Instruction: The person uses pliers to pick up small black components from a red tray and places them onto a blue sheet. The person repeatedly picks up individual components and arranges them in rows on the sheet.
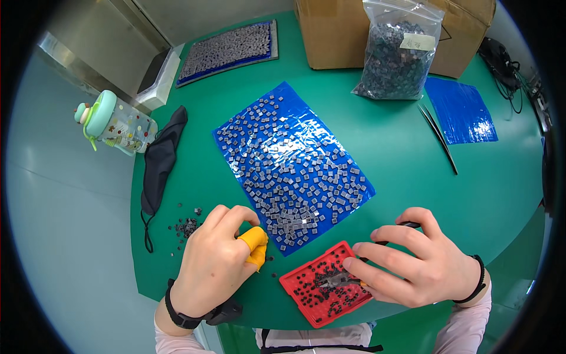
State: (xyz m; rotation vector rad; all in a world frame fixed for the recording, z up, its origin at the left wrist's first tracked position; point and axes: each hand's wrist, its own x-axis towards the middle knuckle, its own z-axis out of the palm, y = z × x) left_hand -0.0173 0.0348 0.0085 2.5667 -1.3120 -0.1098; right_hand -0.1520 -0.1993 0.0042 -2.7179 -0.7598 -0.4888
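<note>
My right hand [407,259] grips a pair of small pliers [336,281] with dark handles. Their metal jaws point left, over a red tray [320,323] scattered with many tiny black pieces [306,289]. My left hand [215,256] is closed, its fingers curled inward beside the lower left edge of a blue sheet [306,118]; a yellow finger cover [255,245] shows on it. Whatever those fingers pinch, if anything, is hidden. Many small grey square pieces [336,177] lie spread over the sheet, some touching near its lower end.
Dark loose bits [187,227] are heaped left of my left hand. A black cloth mask [162,162] and a bottle [127,127] lie farther left. Beyond the sheet are a piece-covered board [230,50], a filled clear bag [395,65], a cardboard box [330,35], tweezers [439,138] and another blue sheet [463,112].
</note>
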